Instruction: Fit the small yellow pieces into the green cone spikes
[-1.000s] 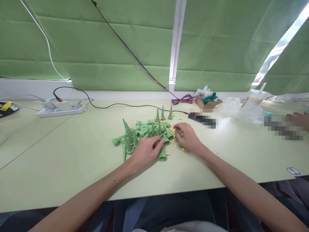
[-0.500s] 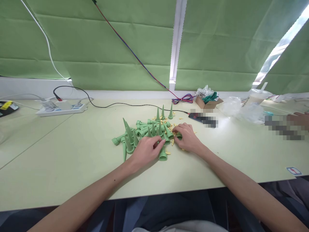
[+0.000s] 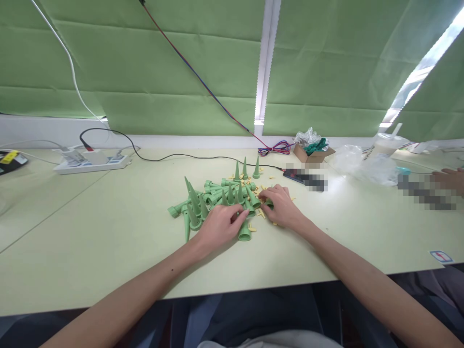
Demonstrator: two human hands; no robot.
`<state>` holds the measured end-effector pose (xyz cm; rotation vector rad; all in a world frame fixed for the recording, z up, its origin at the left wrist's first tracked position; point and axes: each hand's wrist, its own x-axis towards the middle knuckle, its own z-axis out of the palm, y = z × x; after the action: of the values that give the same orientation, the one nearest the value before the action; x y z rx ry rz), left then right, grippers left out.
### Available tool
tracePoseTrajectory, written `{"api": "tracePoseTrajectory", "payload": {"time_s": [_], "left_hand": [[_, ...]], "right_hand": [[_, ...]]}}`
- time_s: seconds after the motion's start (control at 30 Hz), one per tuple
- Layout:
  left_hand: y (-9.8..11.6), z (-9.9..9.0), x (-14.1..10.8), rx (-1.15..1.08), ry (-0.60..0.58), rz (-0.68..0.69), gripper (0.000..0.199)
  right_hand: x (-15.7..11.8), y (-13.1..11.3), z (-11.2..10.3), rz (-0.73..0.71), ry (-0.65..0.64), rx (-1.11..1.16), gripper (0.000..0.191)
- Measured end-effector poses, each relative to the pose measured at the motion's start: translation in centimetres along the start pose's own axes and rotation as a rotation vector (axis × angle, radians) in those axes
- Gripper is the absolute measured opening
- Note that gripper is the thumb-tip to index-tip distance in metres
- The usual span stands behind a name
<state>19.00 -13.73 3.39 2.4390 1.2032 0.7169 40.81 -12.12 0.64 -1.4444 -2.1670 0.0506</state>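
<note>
A heap of green plastic cone spikes [image 3: 215, 195] lies on the table, some upright and others on their sides. My left hand [image 3: 221, 223] rests at the heap's front, thumb and fingers closed together beside a tilted green cone [image 3: 250, 209]; what they pinch, if anything, is hidden. To its right, my right hand [image 3: 282, 207] has its fingers curled round another green cone [image 3: 268, 204], mostly covered by the hand. Small yellow plastic pieces [image 3: 261, 213] are scattered between and behind the hands. One more cone [image 3: 245, 234] lies in front, its round open end towards me.
A phone [image 3: 302, 180] on a black cable lies behind my right hand. Farther back are a small cardboard box [image 3: 313, 153], coiled red-blue wire [image 3: 277, 148], plastic bags and a lidded cup [image 3: 386, 145]. A power strip [image 3: 94, 165] stands left. Another person's hand [image 3: 449, 180] is at far right.
A yellow piece between the hands has shifted slightly to the right, near my right fingertips. Both hands stay almost where they were.
</note>
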Motion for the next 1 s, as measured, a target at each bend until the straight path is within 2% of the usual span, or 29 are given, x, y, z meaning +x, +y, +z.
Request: {"api": "tracePoseTrajectory", "payload": {"time_s": [0.57, 1.0], "left_hand": [[-0.09, 0.12, -0.07, -0.005, -0.020, 0.016, 0.039], [-0.16, 0.15, -0.10, -0.028, -0.017, 0.015, 0.039]], "right_hand": [[-0.04, 0.09, 0.26, -0.006, -0.017, 0.001, 0.008], [0.05, -0.39, -0.30, 0.024, 0.083, 0.071, 0.010]]}}
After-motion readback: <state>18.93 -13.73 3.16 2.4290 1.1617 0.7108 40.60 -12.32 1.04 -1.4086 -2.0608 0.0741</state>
